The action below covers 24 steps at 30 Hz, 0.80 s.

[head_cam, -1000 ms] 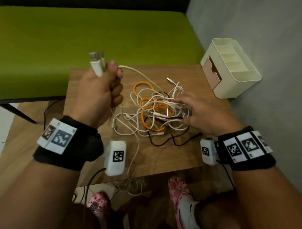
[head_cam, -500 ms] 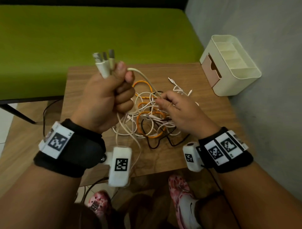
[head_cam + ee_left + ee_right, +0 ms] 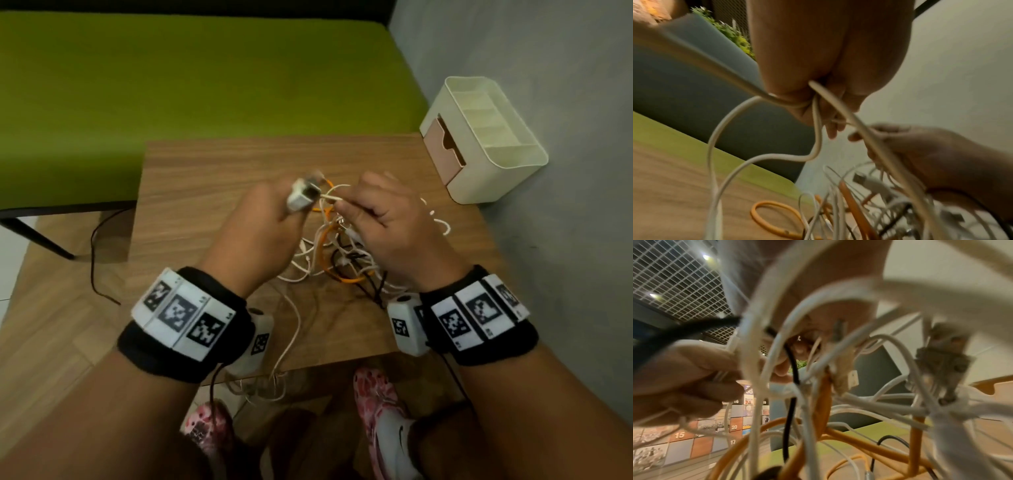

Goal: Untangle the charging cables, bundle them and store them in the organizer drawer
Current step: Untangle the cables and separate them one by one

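Since the earlier view, the left hand [image 3: 263, 222] has been coming down from its raised position, and the right hand [image 3: 387, 222] has been lifting off the pile to meet it. From left to right: a green bench [image 3: 171, 102] is standing behind the wooden surface [image 3: 205, 171]. The left hand's grip is clamped in a fist around several white USB plugs [image 3: 301, 198], their ends poking out above the knuckles and their leads trailing down. Just beside it, the right hand's fingers are pinching a thin white lead [image 3: 330, 198] near those plugs. Beneath and between both hands, the tangle of cables [image 3: 335, 260], white, orange and black, is lying in the middle of the surface, with one white strand hanging off the near edge. At the far right corner, the cream organizer [image 3: 486, 144] is sitting with its pinkish drawer [image 3: 442, 150] closed. The cables look light, soft and floppy, likely to snag on each other; the stiff plug ends seem the best places to hold while drawing each lead free. Untangling is judged to be at an early stage.
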Motion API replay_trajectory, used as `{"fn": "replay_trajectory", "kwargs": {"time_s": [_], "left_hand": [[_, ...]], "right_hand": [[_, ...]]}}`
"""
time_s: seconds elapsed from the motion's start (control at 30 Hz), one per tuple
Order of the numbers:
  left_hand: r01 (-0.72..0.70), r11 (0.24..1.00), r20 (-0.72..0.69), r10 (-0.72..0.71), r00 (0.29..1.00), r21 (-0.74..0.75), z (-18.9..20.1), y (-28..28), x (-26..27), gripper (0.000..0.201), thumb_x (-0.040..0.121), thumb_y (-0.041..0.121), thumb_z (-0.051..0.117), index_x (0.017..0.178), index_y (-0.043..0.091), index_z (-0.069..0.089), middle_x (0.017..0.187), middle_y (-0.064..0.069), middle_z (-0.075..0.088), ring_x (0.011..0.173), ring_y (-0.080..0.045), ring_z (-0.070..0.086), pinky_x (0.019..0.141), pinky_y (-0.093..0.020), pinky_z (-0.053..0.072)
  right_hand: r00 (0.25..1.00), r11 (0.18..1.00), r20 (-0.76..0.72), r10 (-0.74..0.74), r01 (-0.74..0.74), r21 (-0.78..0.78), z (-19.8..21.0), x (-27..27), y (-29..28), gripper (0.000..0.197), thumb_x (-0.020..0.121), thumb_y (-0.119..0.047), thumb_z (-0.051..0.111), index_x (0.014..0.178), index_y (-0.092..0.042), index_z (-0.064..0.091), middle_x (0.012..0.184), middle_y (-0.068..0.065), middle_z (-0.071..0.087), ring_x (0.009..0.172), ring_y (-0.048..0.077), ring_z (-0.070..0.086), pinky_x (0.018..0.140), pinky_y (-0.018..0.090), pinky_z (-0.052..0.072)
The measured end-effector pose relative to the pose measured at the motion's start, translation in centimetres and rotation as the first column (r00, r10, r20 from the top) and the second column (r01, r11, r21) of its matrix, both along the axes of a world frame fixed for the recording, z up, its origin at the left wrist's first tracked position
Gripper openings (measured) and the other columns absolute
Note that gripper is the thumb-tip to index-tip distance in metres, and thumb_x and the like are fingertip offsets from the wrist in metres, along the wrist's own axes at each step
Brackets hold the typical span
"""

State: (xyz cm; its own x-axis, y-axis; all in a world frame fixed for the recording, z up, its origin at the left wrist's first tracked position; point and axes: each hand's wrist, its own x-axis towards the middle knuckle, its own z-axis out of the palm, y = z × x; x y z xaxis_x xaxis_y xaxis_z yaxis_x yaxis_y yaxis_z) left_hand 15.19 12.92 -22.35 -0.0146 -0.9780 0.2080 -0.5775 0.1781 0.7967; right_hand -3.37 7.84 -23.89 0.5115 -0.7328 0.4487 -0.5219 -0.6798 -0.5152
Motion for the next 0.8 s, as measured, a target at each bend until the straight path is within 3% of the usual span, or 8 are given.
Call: {"fn": "replay_trajectory", "kwargs": {"time_s": [0.07,0.17,0.23,0.33,0.4,0.63,0.73,0.8], "left_hand": [[0.087,0.996,0.076,-0.090,0.993,0.031,-0.1,-0.2,-0.7,0.023,0.092,0.023,0.052,0.072,0.034,0.057,0.065,0.023,0.061,0.061,0.007,0.054,0.055,-0.013,0.036],[0.078,0.997,0.076,-0.077,0.994,-0.005,0.0,-0.5,-0.3,0.020,0.088,0.019,0.049,0.072,0.026,0.059,0.055,0.016,0.055,0.052,0.000,0.049,0.048,-0.021,0.030],[0.077,0.996,-0.123,-0.081,0.989,-0.035,0.3,-0.4,0.1,0.023,0.090,0.024,0.049,0.070,0.027,0.060,0.050,0.012,0.048,0.044,-0.005,0.040,0.046,-0.028,0.029],[0.060,0.998,-0.672,-0.059,0.738,-0.021,1.8,-0.4,1.1,0.029,0.097,0.027,0.047,0.070,0.023,0.056,0.050,0.011,0.027,0.040,-0.005,0.022,0.041,-0.019,0.019],[0.014,1.000,-0.805,-0.001,0.593,0.008,2.4,-0.8,2.6,0.030,0.101,0.022,0.042,0.072,0.019,0.051,0.053,0.004,0.021,0.042,-0.007,0.016,0.041,-0.016,0.016],[0.049,0.990,-0.582,0.037,0.813,0.131,0.7,-0.6,2.6,0.027,0.096,0.028,0.047,0.073,0.015,0.054,0.046,0.011,0.032,0.039,-0.007,0.024,0.042,-0.018,0.020],[0.122,0.974,-0.592,0.014,0.806,0.189,0.7,-0.2,1.7,0.027,0.094,0.030,0.048,0.074,0.014,0.056,0.047,0.010,0.033,0.040,-0.007,0.025,0.042,-0.020,0.020],[0.170,0.962,-0.617,-0.003,0.787,0.212,0.8,0.3,1.2,0.028,0.098,0.026,0.049,0.074,0.013,0.057,0.048,0.008,0.032,0.040,-0.007,0.025,0.042,-0.019,0.020]], "right_hand": [[1.000,0.999,0.015,0.017,-0.017,-0.032,0.2,0.1,0.2,0.020,0.097,-0.022,0.057,0.110,-0.017,0.072,0.078,-0.012,0.044,0.077,0.016,0.046,0.070,0.037,0.039],[0.999,0.999,-0.037,-0.017,0.019,0.044,0.0,0.2,0.3,0.015,0.096,-0.024,0.056,0.106,-0.019,0.066,0.083,-0.016,0.045,0.084,0.013,0.046,0.076,0.043,0.041],[0.989,0.993,-0.130,-0.064,0.076,0.093,-0.6,0.1,0.3,0.014,0.094,-0.028,0.058,0.103,-0.018,0.061,0.087,-0.014,0.047,0.087,0.015,0.048,0.083,0.050,0.041],[0.915,0.939,-0.367,-0.168,0.262,0.225,-1.6,-0.7,-0.5,0.027,0.091,-0.031,0.064,0.116,-0.025,0.055,0.109,-0.009,0.053,0.112,0.019,0.049,0.098,0.048,0.033],[0.831,0.896,-0.521,-0.194,0.366,0.250,-1.9,-1.6,-1.0,0.039,0.089,-0.036,0.066,0.124,-0.031,0.050,0.126,-0.008,0.050,0.123,0.017,0.044,0.097,0.045,0.029],[0.978,0.923,-0.184,-0.100,0.160,0.350,1.1,-0.7,0.3,0.076,0.078,-0.039,0.078,0.143,-0.034,0.039,0.133,-0.009,0.041,0.116,0.005,0.046,0.107,0.046,0.032],[0.999,0.974,0.026,-0.038,0.031,0.226,2.3,0.7,1.3,0.059,0.087,-0.030,0.072,0.140,-0.021,0.049,0.125,-0.001,0.050,0.104,0.001,0.049,0.092,0.014,0.038],[0.998,0.993,0.058,0.011,-0.018,0.117,2.7,1.5,1.8,0.034,0.094,-0.024,0.065,0.126,-0.013,0.062,0.111,0.001,0.061,0.094,0.005,0.056,0.081,0.019,0.045]]}}
